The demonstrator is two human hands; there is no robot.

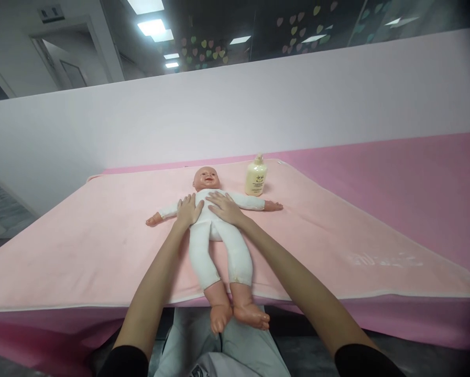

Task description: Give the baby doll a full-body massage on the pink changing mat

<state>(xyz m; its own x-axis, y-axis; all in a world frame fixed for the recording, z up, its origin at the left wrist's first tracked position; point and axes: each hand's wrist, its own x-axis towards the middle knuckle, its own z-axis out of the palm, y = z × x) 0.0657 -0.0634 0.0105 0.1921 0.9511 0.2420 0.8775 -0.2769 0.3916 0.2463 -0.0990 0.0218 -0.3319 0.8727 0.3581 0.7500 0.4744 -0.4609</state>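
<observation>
- Firstly, on the left, the towel (pixel 81 235) is spread over the tabletop (pixel 411 173), and one arm of the doll (pixel 210 222) reaches out on it to this side.
- Next comes the left hand (pixel 189 210). It is opened, with the fingers pointing away from the person, and it lies on the side of the doll's chest, near the shoulder. It grips nothing.
- In the middle is the doll, on its back, face upward. Its long axis runs away from the person: the head is at the far end, a little to the left, and the feet come out past the near edge of the tabletop. So the chest is directly under both hands, and neither hand is clearly nearer.
- Then the right hand (pixel 224 207) is also opened and flat, more across the chest, its fingers turned to the left and away. Between the two thumbs a narrow strip of white chest is visible. How strongly the palms press, I cannot tell.
- Finally, on the right, the yellow bottle (pixel 255 177) stands upright just beyond the doll's other arm. It is ahead and to the right of the right hand, which is the nearer one; whether it touches the arm, I cannot tell.
</observation>
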